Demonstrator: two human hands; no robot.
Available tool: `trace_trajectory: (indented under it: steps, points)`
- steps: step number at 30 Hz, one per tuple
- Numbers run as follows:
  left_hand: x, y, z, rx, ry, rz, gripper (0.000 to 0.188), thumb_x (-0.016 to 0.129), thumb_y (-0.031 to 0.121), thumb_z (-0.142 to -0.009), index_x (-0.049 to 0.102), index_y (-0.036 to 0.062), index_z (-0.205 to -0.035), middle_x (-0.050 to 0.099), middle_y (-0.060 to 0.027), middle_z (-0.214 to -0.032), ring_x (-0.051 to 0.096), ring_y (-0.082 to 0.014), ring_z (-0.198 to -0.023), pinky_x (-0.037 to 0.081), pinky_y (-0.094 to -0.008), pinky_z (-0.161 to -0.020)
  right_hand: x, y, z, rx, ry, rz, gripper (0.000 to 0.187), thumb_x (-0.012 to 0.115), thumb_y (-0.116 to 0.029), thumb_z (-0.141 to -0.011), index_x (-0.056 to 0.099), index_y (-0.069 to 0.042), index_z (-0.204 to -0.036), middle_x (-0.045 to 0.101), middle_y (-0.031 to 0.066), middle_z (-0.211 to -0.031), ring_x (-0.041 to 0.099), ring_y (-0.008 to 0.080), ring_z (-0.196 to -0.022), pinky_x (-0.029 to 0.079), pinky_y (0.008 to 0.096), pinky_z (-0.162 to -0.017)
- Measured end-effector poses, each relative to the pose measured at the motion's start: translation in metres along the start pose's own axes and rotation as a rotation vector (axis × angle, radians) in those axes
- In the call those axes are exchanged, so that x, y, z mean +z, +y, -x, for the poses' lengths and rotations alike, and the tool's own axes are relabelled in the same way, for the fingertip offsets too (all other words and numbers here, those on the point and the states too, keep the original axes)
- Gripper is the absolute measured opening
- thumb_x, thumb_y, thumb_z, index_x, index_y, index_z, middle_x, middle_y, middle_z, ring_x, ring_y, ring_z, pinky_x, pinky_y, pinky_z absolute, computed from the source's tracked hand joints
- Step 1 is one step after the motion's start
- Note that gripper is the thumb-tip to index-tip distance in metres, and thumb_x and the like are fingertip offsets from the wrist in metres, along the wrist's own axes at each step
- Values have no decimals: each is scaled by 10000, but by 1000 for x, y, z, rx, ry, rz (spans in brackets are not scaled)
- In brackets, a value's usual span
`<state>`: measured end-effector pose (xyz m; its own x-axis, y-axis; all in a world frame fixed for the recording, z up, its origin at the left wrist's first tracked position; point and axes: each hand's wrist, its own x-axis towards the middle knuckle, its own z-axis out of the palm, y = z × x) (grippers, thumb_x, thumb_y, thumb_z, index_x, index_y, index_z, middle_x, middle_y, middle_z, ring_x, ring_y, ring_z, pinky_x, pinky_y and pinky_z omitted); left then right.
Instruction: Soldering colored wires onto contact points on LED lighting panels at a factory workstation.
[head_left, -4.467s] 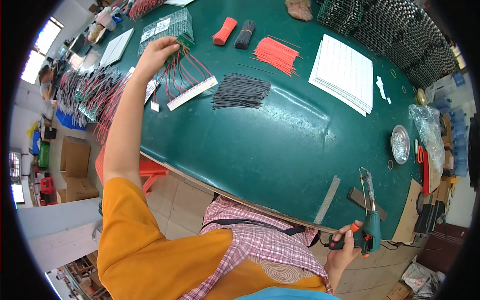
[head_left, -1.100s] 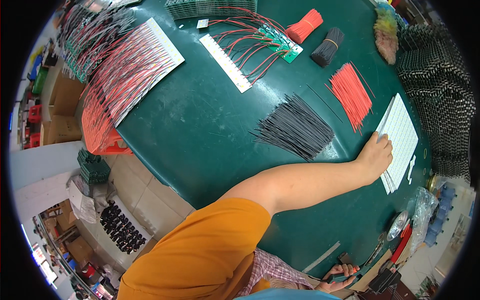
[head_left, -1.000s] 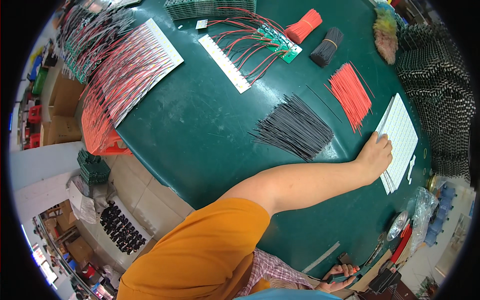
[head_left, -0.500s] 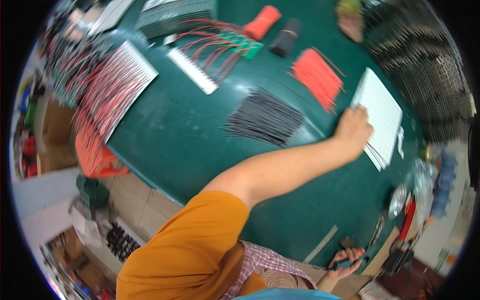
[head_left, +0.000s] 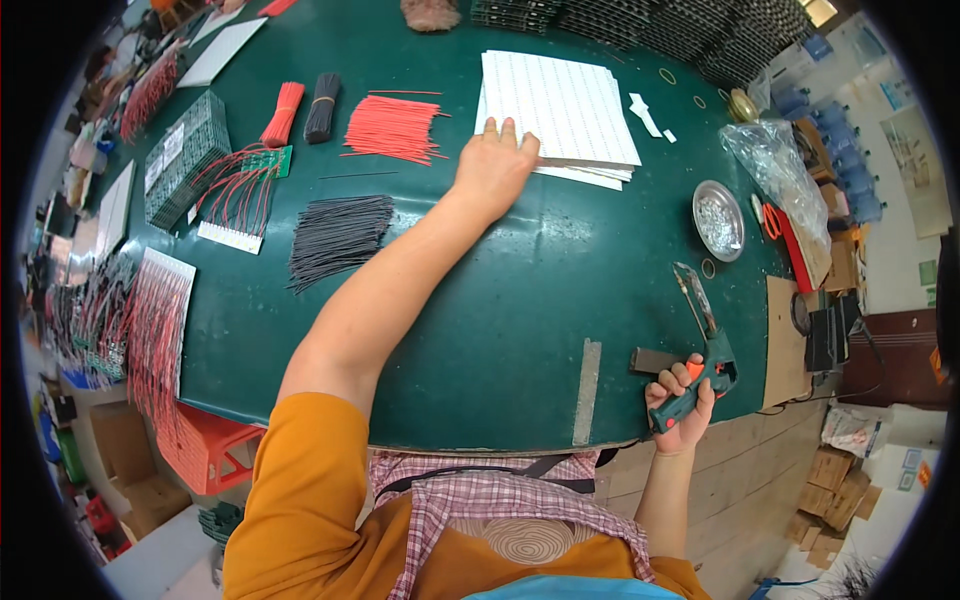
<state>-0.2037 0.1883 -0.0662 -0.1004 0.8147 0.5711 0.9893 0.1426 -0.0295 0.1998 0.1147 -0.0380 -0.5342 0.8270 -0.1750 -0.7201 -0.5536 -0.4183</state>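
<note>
On the tabletop [head_left: 480, 340], the near wire pile [head_left: 340, 238] lies before the far wire pile [head_left: 393, 128]. Right of both is the sheet stack [head_left: 560, 100]; farther right, the bowl [head_left: 711, 190]. Left of the piles, a wired board [head_left: 267, 162] lies beside a board stack [head_left: 185, 160].

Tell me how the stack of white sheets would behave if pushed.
The stack of white sheets would probably slide apart, since its edges sit unevenly and no band shows around it. The sheets look fairly stiff, lying flat with straight edges. Low and broad on the green table, it seems unlikely to tip.
</note>
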Motion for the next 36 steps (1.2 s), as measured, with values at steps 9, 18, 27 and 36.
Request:
trace_trajectory:
  steps: [9,18,27,36]
  points:
    - [-9,-10,-4,121,-52,-114,357,589,322,-922,619,19,-1109,663,-213,-1150,675,-341,-1008,568,-384,-770,3,2,-2,6,-53,13,332,608,-242,-933,493,-137,-1226,469,13,-865,467,127,-797,399,325,-772]
    - [-39,-20,-24,301,-110,-277,284,580,125,-834,605,-12,-1082,682,-175,-1075,698,-253,-905,569,-323,-657,0,1,-5,40,-56,8,337,635,-248,-912,505,-150,-1207,478,18,-881,469,128,-794,401,331,-768]
    - [-170,-16,0,410,209,-192,258,587,57,-842,622,16,-1094,697,-102,-1116,698,-201,-905,551,-305,-686,-4,1,-3,15,-84,-22,341,635,-262,-910,511,-154,-1209,487,31,-899,475,144,-800,412,342,-773]
    - [-248,48,187,410,-255,176,243,637,113,-871,653,-14,-1078,687,-175,-1080,684,-287,-977,551,-379,-828,-3,-2,3,-58,-33,-34,347,586,-212,-943,476,-113,-1257,444,30,-855,439,116,-680,407,290,-655]
